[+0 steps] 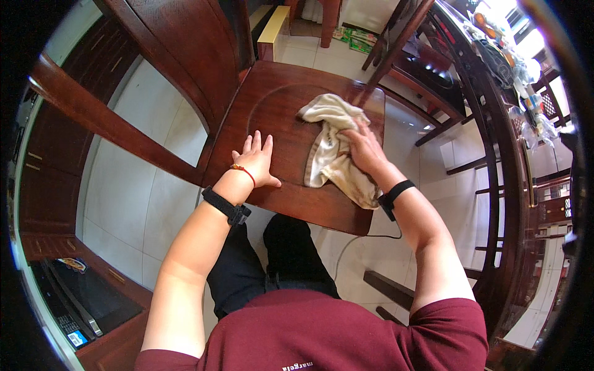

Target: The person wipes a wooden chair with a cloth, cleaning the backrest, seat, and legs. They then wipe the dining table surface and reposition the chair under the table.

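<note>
Before me is the dark reddish wooden seat of a chair (283, 111), its backrest (181, 51) rising at the left. My right hand (364, 146) presses on a crumpled white and beige cloth (327, 143) on the right part of the seat; whether the fingers grip it cannot be told. The cloth spreads towards the middle of the seat and down to near its front edge. My left hand (254, 160) is over the left front part of the seat, fingers spread, with nothing in it. A red cord bracelet and a black strap are on that wrist; another black strap is on the right.
A dark wooden table (506, 185) stands at the right, with plastic bags (524, 69) on its top. Another dark chair (427, 79) is beyond it at the upper right. Wooden cabinets (51, 176) line the left. A thin cable (341, 252) hangs from my right wrist.
</note>
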Action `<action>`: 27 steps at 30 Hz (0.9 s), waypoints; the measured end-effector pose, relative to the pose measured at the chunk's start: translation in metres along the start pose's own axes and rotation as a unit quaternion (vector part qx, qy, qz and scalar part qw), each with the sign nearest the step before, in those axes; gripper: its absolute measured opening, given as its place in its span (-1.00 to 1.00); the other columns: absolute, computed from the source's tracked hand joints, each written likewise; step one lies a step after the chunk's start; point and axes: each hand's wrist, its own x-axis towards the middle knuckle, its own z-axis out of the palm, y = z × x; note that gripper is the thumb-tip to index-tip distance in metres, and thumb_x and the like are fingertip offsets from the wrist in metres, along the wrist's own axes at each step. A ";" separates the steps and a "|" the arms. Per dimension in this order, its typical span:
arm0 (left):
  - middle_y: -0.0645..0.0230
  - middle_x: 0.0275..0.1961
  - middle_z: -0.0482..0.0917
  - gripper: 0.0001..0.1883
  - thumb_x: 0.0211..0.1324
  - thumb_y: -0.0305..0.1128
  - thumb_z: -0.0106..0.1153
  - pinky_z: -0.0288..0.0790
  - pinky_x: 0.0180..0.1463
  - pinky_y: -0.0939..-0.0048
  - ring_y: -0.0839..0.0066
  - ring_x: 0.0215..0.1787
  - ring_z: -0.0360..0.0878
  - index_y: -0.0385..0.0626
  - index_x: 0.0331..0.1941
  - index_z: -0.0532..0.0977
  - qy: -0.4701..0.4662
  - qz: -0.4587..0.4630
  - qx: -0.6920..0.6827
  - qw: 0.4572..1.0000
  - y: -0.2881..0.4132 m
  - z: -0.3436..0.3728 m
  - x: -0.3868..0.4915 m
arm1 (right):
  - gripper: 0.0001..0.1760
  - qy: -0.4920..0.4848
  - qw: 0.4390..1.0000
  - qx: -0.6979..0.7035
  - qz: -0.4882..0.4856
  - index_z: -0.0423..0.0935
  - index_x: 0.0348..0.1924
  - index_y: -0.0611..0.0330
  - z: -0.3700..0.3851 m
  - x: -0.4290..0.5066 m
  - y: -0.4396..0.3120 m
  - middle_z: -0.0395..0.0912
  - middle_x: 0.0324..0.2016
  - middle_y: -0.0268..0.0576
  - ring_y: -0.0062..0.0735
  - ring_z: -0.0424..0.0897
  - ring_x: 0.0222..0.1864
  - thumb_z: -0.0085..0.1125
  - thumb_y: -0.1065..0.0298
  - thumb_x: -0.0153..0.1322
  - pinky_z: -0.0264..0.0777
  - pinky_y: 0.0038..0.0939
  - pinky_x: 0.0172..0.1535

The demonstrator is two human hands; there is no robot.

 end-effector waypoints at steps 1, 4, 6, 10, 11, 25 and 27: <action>0.04 0.59 -0.17 0.34 -0.30 0.11 0.58 0.05 0.45 -0.30 0.10 0.63 -0.20 -0.02 0.52 -0.11 -0.007 -0.008 0.000 1.000 -0.003 0.002 0.002 | -0.64 0.001 0.999 -0.003 0.035 0.61 0.07 0.02 0.000 0.006 0.006 0.15 0.42 0.05 0.14 0.18 0.42 0.20 0.21 0.42 0.06 -0.10 0.45; 0.00 0.59 -0.20 0.35 -0.32 0.11 0.59 0.04 0.47 -0.26 0.04 0.62 -0.23 0.00 0.52 -0.09 -0.007 -0.002 0.002 1.000 -0.009 0.005 0.008 | -0.39 -0.007 0.998 -0.035 0.048 0.50 0.18 0.03 0.003 0.025 0.011 0.05 0.43 0.16 0.18 0.06 0.46 0.29 -0.08 0.36 0.00 -0.03 0.46; -0.06 0.58 -0.21 0.35 -0.34 0.10 0.60 0.04 0.49 -0.21 -0.05 0.61 -0.25 0.00 0.51 -0.08 -0.008 0.010 -0.003 1.000 -0.011 0.009 0.010 | -0.13 -0.022 0.995 -0.074 0.071 0.41 0.26 0.02 0.009 0.040 0.009 -0.02 0.45 0.22 0.21 -0.05 0.49 0.37 -0.28 0.23 -0.04 -0.02 0.47; -0.13 0.57 -0.25 0.35 -0.29 0.08 0.59 0.01 0.51 -0.20 -0.13 0.60 -0.31 -0.07 0.51 -0.11 -0.017 0.023 -0.005 1.000 -0.012 0.014 0.015 | -0.06 -0.021 0.995 -0.085 0.038 0.34 0.31 0.01 0.023 0.087 0.009 -0.03 0.44 0.29 0.29 -0.02 0.48 0.37 -0.31 0.21 -0.02 0.02 0.45; -0.13 0.56 -0.23 0.36 -0.31 0.10 0.59 0.03 0.50 -0.21 -0.14 0.60 -0.29 -0.06 0.51 -0.11 -0.003 0.028 -0.005 1.000 -0.012 0.015 0.015 | -0.06 -0.018 0.995 -0.091 0.033 0.34 0.31 0.00 0.029 0.102 0.009 -0.03 0.44 0.29 0.31 -0.02 0.47 0.37 -0.31 0.21 -0.01 0.04 0.44; -0.07 0.57 -0.20 0.38 -0.46 0.06 0.64 0.06 0.46 -0.26 -0.10 0.60 -0.25 0.00 0.50 -0.02 0.001 0.034 -0.022 0.999 -0.007 0.014 0.020 | -0.30 -0.051 0.993 -0.096 -0.043 0.28 0.33 -0.18 0.099 0.248 -0.042 0.00 0.44 0.27 0.49 0.03 0.43 0.24 -0.06 0.37 0.02 0.17 0.41; -0.07 0.57 -0.20 0.38 -0.45 0.05 0.64 0.06 0.46 -0.27 -0.10 0.60 -0.27 0.02 0.51 -0.04 -0.003 0.034 -0.024 0.999 -0.006 0.013 0.022 | -0.31 -0.055 0.993 -0.087 -0.059 0.28 0.34 -0.18 0.106 0.262 -0.053 -0.01 0.44 0.27 0.48 0.03 0.43 0.24 -0.05 0.38 0.02 0.18 0.41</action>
